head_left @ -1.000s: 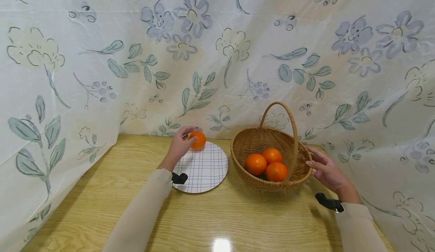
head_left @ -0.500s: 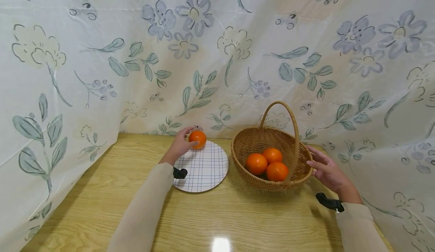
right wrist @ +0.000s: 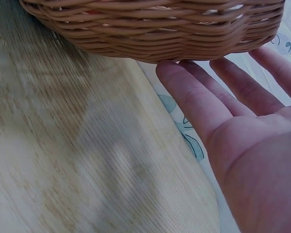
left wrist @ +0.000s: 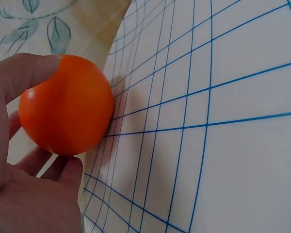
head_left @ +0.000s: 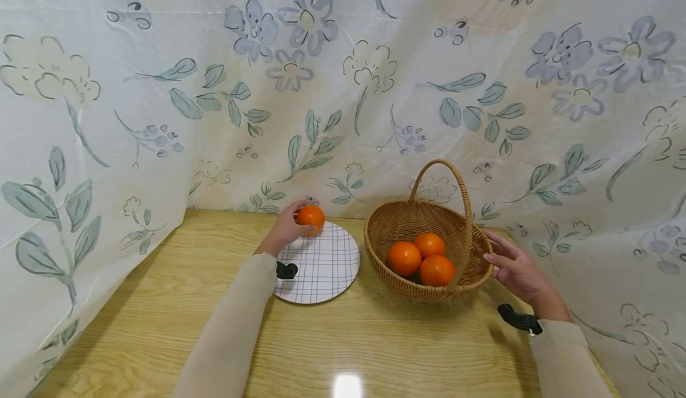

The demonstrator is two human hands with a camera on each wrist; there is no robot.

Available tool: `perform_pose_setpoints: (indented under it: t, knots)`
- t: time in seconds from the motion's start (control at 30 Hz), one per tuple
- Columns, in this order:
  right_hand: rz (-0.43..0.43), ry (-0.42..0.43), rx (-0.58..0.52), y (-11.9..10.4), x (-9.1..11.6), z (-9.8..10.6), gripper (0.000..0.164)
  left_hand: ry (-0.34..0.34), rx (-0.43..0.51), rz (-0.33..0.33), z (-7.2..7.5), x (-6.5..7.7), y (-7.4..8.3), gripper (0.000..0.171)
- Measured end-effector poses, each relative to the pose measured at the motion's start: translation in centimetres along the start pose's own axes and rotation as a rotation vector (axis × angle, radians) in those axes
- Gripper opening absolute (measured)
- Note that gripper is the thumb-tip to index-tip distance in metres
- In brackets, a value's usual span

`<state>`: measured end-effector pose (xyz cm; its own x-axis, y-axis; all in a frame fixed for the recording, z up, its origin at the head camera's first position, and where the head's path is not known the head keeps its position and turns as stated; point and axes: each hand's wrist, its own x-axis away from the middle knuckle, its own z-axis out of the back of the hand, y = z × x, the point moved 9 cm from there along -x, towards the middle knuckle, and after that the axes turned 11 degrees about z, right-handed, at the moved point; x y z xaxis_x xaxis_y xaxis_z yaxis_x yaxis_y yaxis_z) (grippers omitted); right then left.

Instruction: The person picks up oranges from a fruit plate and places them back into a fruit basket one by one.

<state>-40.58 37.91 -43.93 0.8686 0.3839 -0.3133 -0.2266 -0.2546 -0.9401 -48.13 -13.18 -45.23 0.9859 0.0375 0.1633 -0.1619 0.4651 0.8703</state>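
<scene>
In the head view, my left hand [head_left: 284, 231] holds an orange [head_left: 312, 219] at the far edge of a round white plate [head_left: 327, 267] with a blue grid pattern. The left wrist view has the thumb [left wrist: 34, 70] on the orange [left wrist: 70, 109] and the other fingers curled at its lower side. To the right stands a wicker basket [head_left: 386, 225] with a tall handle, holding three oranges [head_left: 404, 258]. My right hand [head_left: 517, 270] touches the basket's right side; in the right wrist view its nearly straight fingers [right wrist: 194, 94] meet the woven wall [right wrist: 184, 39].
A light wooden table [head_left: 321, 344] lies under everything. A floral cloth [head_left: 300, 118] hangs behind the table and along both sides, close to the basket and my right hand. The basket's handle [head_left: 464, 207] arches above its rim.
My left hand has shifted slightly and its fingers have come closer round the orange on the plate. The right hand and the basket stay as they were.
</scene>
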Motion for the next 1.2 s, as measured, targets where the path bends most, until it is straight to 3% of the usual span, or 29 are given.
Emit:
perform_pose_setpoints:
  t: [0.3, 1.03, 1.2]
  knots:
    - [0.014, -0.004, 0.009, -0.1, 0.1, -0.1, 0.064, -0.023, 0.033, -0.001, -0.3, -0.2, -0.5, 0.079]
    - [-0.001, 0.004, 0.031, -0.1, 0.0, 0.0, 0.066, -0.031, -0.037, 0.002, -1.1, -0.2, -0.4, 0.084]
    - [-0.005, 0.003, 0.032, -0.1, 0.1, 0.1, 0.065, -0.039, -0.046, -0.044, -1.8, 0.6, 0.5, 0.08]
